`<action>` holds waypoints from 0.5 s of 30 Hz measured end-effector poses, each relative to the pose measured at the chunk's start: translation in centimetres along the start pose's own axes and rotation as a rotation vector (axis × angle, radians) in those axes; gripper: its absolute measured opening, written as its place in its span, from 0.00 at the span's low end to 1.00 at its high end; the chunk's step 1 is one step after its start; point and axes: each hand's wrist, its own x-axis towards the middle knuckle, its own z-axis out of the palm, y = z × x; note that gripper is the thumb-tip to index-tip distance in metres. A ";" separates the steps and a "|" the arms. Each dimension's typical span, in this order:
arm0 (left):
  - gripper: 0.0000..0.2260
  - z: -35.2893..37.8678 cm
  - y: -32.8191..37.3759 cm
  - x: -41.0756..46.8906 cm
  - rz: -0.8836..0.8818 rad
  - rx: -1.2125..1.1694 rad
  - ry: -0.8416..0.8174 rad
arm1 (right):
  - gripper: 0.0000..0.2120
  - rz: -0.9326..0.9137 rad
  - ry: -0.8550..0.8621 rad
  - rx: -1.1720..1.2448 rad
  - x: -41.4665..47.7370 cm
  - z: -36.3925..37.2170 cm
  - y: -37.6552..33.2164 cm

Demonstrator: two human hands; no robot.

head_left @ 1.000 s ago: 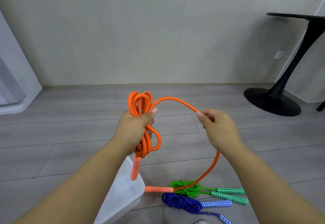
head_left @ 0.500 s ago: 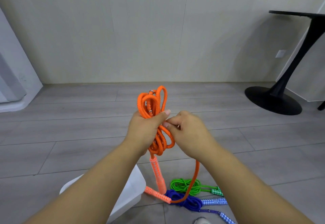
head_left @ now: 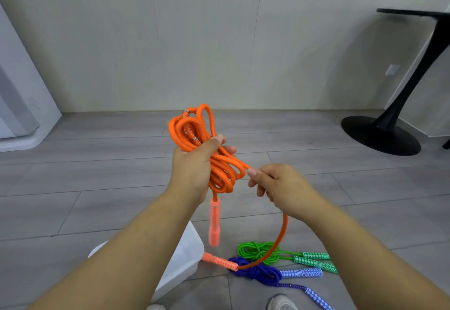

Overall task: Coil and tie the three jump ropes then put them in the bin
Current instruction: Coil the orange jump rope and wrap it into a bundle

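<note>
Hands shared the orange jump rope: left hand clutched its coil, right hand pinched the loose strand. Green rope and blue rope lay coiled beside the bin.

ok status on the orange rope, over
Left hand grips orange coil. Right hand pinches its tail. Green rope, blue rope lie beside bin.

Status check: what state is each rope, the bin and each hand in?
Orange rope: mostly coiled, tail loose, one handle on floor.
Green rope: bundled, on floor.
Blue rope: bundled, on floor.
Bin: on floor, inside hidden.
Left hand: grips the coil.
Right hand: pinches the tail.
</note>
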 end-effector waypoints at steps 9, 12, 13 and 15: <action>0.09 -1.3 1.1 1.4 0.060 -0.115 0.027 | 0.25 0.072 0.040 -0.146 -1.7 -2.3 2.4; 0.11 -2.2 1.5 1.8 0.093 -0.059 0.021 | 0.25 0.109 0.082 -0.142 -2.3 -3.1 3.0; 0.11 -2.5 1.5 2.0 0.108 -0.018 0.027 | 0.25 0.112 0.104 -0.151 -2.5 -3.3 3.1; 0.11 -3.1 1.3 2.2 0.142 0.077 0.049 | 0.25 0.090 0.154 -0.150 -2.7 -3.4 3.3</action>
